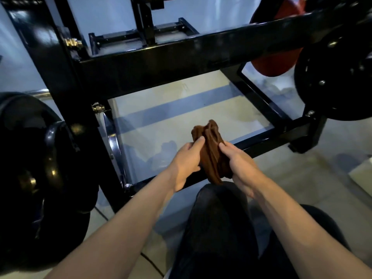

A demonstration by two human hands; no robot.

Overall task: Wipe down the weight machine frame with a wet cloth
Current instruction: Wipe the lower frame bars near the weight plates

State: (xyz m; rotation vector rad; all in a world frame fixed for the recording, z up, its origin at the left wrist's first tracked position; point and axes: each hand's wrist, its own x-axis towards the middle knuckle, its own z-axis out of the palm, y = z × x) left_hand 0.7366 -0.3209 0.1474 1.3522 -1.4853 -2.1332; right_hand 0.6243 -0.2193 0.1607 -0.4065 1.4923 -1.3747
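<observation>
No readable writing or brand shows on the black weight machine frame (161, 65), the black weight plates (30, 158) at left or the red pad (275, 61) at upper right. The bunched brown cloth (211, 150) hangs above the frame's low front bar. The left hand (186, 160) and right hand (240, 164), forearms outstretched, each clamp a side of it.

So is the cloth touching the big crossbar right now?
No, both hands hold the brown cloth bunched up, well below the crossbar.
</observation>
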